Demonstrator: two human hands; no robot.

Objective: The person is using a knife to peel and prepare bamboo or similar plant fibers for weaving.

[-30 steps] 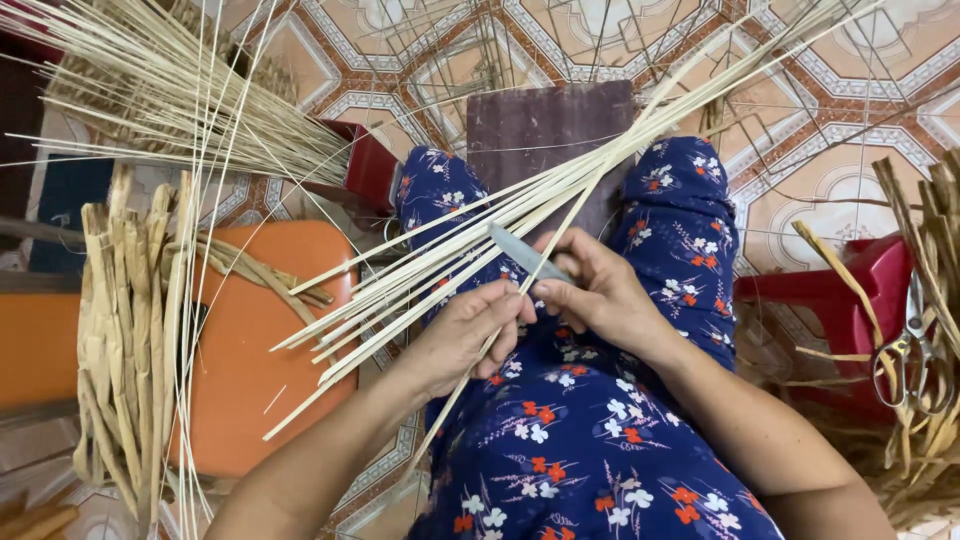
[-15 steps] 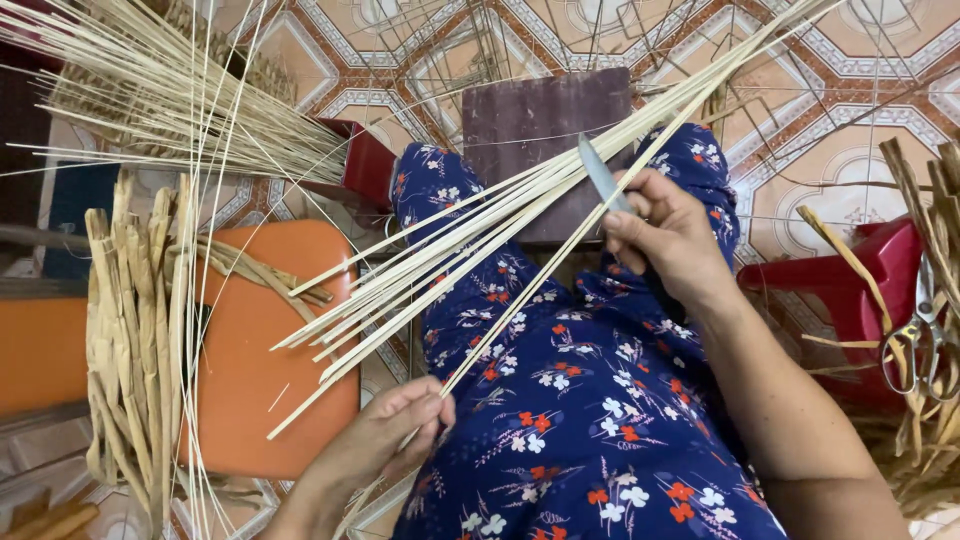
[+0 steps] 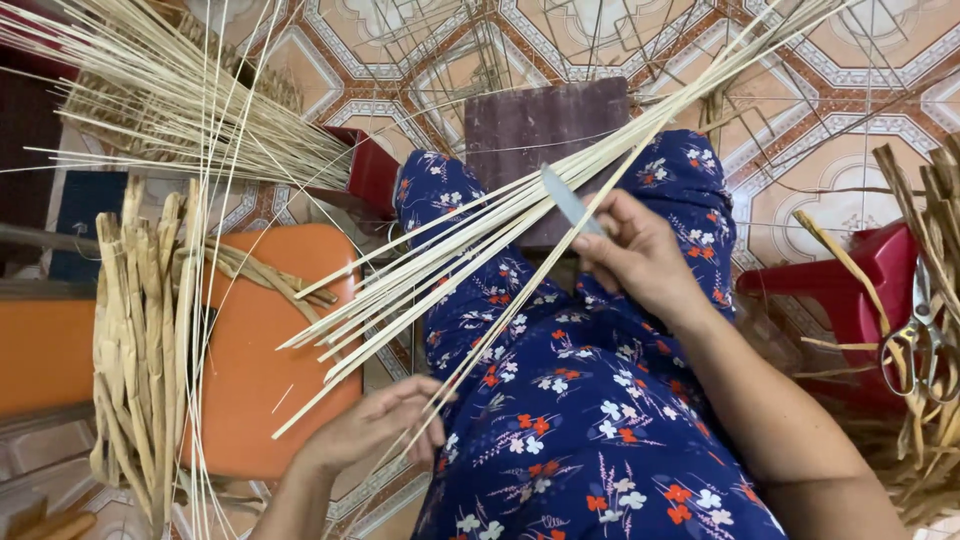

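A sheaf of thin pale bamboo splints (image 3: 440,262) lies slantwise across my lap, from lower left up to the top right. My right hand (image 3: 640,255) grips a knife (image 3: 566,199) with a flat grey blade, its tip pointing up-left against the splints. My left hand (image 3: 375,425) sits low beside my left knee, fingers pinching the lower end of one long splint (image 3: 470,370) that runs up to the knife. My legs wear blue trousers with a flower print (image 3: 560,400).
An orange plastic stool (image 3: 255,350) stands at left with wide bamboo strips (image 3: 145,330) leaning over it. More splints (image 3: 170,90) fan out at top left. A dark wooden block (image 3: 530,125) lies by my knees. A red stool (image 3: 860,290) and scissors (image 3: 925,335) sit at right.
My hands, first together at the knife in my lap, drew apart: the right went up-right with the knife, the left down along one splint. Since half a second ago, little has moved.
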